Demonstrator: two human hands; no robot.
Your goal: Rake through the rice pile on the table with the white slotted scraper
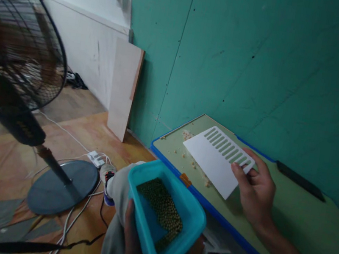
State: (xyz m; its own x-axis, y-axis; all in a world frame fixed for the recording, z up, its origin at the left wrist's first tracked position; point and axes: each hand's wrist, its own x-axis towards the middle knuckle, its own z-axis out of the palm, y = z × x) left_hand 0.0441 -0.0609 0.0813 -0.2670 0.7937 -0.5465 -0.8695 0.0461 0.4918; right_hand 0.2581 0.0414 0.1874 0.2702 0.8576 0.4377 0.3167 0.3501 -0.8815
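My left hand (132,241) grips a blue plastic tub (187,228) from below, holding it just under the table's front edge; small round greenish beans (161,209) lie in it. My right hand (254,190) is closed on the corner of a flat white slotted plate (215,160), which rests tilted on the green table top (303,217) near its left end. Pale crumbs (187,135) are scattered on the table by the plate.
A standing fan (16,59) with a round base (60,187) stands at the left on the wooden floor, with cables and a power strip (96,159). A board (124,89) leans against the teal wall (263,64). A dark bar (300,181) lies at the table's back.
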